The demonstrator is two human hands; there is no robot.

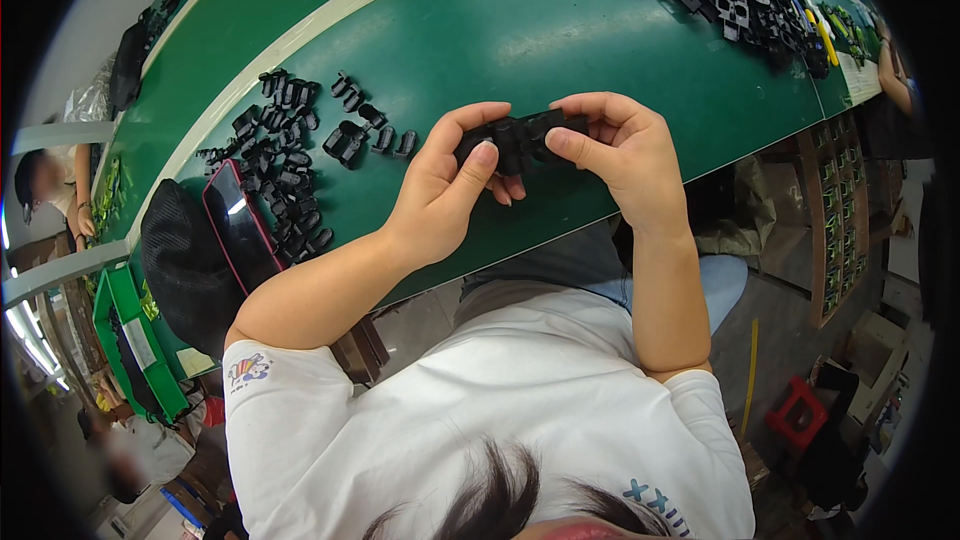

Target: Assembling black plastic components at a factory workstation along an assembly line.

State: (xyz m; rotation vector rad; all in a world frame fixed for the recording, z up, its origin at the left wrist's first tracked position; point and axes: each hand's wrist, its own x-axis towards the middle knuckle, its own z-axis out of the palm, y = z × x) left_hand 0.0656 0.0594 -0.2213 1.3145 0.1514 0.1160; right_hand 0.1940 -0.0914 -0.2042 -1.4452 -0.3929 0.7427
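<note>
Green bench (560,50) | black part (520,138) at centre, above bench edge | left hand (450,185), right hand (615,150) both pinching its ends | likely light, stiff plastic; grip ends | loose parts (285,170) at 9 o'clock

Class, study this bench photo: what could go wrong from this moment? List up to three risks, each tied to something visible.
1. The black plastic part is held above the green table near its edge by the left hand and right hand; a slip might drop it to the floor.
2. The phone lies near the edge beside loose small black pieces; a forearm could knock it off.
</note>
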